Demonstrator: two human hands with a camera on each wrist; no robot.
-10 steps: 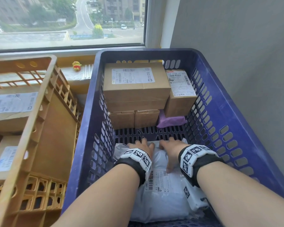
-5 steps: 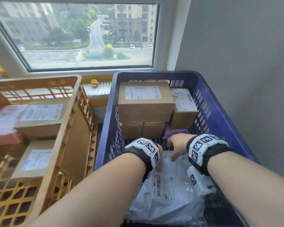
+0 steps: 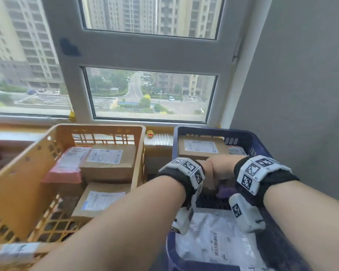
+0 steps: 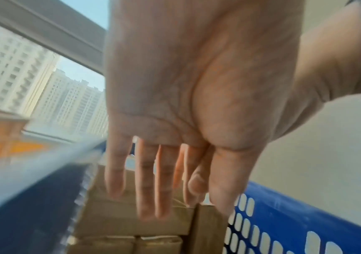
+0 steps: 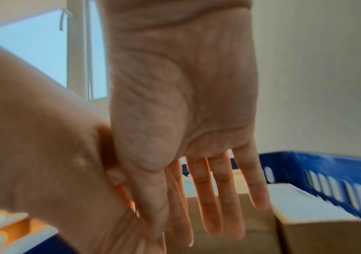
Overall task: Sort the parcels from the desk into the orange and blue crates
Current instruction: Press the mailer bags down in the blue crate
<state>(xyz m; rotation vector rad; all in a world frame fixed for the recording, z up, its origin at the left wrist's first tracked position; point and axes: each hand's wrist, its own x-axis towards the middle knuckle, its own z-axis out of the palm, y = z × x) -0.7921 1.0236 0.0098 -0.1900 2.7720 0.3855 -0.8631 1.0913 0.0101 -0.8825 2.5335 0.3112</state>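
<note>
The blue crate (image 3: 262,151) stands on the right and holds stacked cardboard boxes (image 3: 201,148) at its far end and a grey poly-bag parcel (image 3: 219,239) at its near end. Both my hands hang side by side above it, holding nothing. My left hand (image 3: 207,171) (image 4: 166,180) has straight, spread fingers over the boxes (image 4: 131,221). My right hand (image 3: 222,169) (image 5: 209,197) is also flat with straight fingers, close against the left hand. The orange crate (image 3: 18,184) on the left holds cardboard boxes (image 3: 108,163) and a pink bag parcel (image 3: 67,169).
A window (image 3: 151,94) and a sill with a small yellow toy (image 3: 150,133) run behind both crates. A grey wall (image 3: 301,94) stands close on the right of the blue crate. A purple bag (image 3: 226,191) lies below the boxes in the blue crate.
Both hands have let go of the grey bag parcel and risen out of the blue crate. The head view has tilted up towards the window.
</note>
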